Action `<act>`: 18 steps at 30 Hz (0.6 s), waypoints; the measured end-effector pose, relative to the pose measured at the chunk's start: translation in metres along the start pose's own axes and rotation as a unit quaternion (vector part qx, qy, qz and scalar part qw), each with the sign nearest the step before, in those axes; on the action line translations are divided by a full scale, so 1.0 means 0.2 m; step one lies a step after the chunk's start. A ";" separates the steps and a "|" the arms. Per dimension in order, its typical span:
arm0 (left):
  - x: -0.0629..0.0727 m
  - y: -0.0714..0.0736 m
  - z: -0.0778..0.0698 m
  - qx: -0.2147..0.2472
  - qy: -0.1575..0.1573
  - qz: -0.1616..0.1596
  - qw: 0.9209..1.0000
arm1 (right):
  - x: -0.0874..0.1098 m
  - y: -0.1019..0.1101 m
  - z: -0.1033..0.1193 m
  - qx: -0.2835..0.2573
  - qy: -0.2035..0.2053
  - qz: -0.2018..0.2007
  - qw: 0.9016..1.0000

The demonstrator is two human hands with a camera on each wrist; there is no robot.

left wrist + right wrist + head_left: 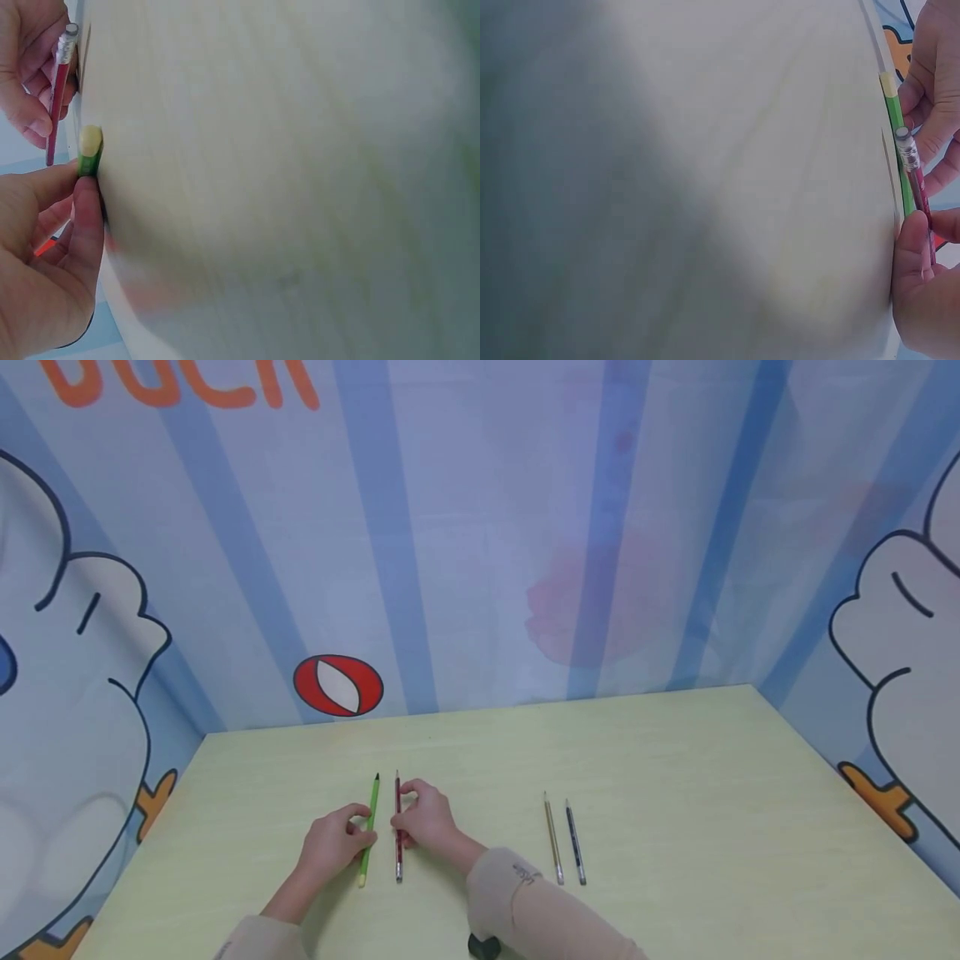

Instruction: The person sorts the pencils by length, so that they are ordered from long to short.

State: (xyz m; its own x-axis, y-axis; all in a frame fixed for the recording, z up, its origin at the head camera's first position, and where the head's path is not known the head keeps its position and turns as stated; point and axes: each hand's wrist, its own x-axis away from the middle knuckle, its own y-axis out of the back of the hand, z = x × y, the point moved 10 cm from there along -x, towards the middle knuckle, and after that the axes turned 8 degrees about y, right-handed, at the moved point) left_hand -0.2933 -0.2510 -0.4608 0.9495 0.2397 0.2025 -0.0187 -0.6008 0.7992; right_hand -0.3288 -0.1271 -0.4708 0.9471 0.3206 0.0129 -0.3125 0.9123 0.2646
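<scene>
In the head view my left hand (332,843) pinches a green pencil (374,797) between thumb and fingers. Its dark tip points to the far side, and its pale yellow end (91,140) shows close up in the left wrist view. Just to the right, my right hand (431,820) holds a dark red pencil (397,787) in a pinch. That pencil's silver ferrule and eraser (907,147) face the near side. The two pencils stand nearly parallel with a small gap between them. Some fingers of each hand are hidden behind the others.
A gold-coloured pencil (553,837) and a dark patterned pencil (575,842) lie side by side on the pale yellow table (712,793), right of my hands. A small black object (483,947) sits by the right sleeve. A blue striped backdrop (480,568) encloses the table's far side and flanks.
</scene>
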 end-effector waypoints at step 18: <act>-0.01 -0.01 0.01 -0.003 0.001 -0.003 1.000 | -0.01 -0.01 0.03 0.098 0.019 0.017 0.995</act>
State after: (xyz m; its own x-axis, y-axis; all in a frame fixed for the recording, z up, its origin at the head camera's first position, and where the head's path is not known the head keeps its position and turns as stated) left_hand -0.2944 -0.2513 -0.4632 0.9491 0.2441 0.1992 -0.0157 -0.5948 0.8037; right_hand -0.3299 -0.1314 -0.4648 0.9318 0.3627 -0.0115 -0.3197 0.8355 0.4468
